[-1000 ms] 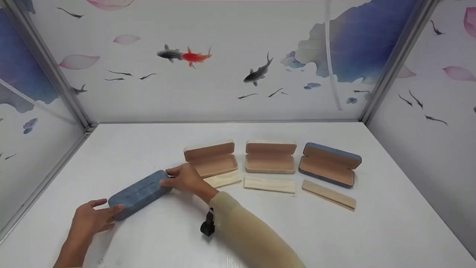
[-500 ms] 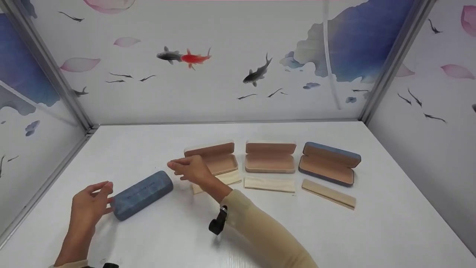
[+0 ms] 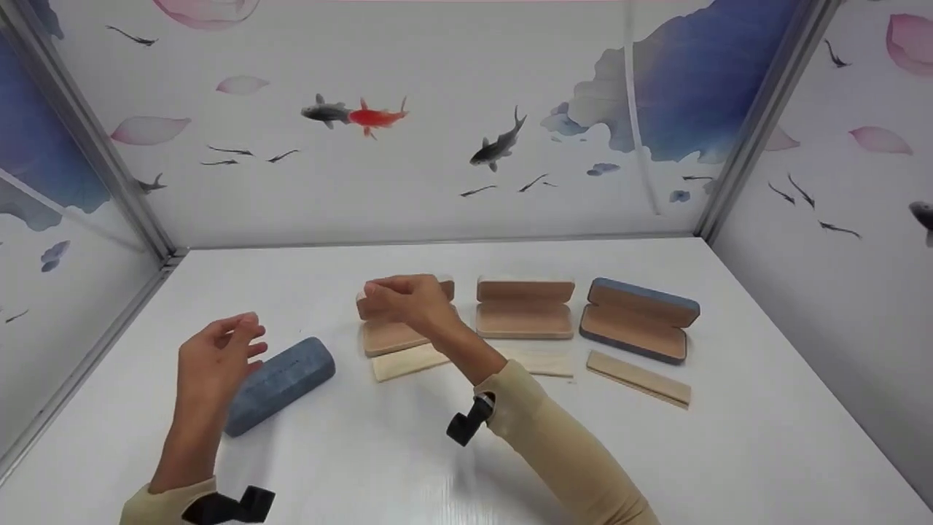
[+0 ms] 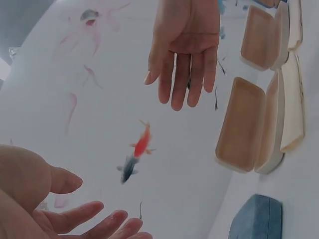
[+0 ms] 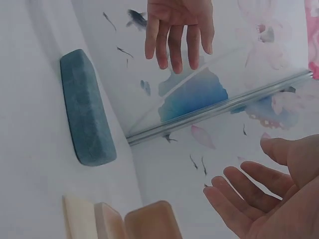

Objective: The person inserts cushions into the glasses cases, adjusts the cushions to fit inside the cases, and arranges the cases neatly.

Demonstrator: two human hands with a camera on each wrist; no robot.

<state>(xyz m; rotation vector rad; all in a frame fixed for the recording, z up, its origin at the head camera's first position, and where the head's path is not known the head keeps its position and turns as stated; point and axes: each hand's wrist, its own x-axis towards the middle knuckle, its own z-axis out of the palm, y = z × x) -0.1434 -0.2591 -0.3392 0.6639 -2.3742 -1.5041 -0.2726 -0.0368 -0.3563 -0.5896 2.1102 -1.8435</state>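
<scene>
A closed blue glasses case lies slantwise on the left of the white table. My left hand is raised above its near end and overlaps it in the head view, fingers relaxed and holding nothing. Farther right my right hand hovers in front of the leftmost open glasses case, also with nothing in its grasp. Both wrist views show the hands lifted off the table, with loose, spread fingers. In the right wrist view the blue case lies apart from either hand.
A second pale open case and a blue open case stand to the right in an arc, their insides tan. Before them lie folded cloths: a cream one, another cream one partly hidden by my forearm, and a beige one.
Both hands have let go of the closed blue glasses case and risen. My right hand has moved right and away, the left up and slightly right. The case stays on the table.
</scene>
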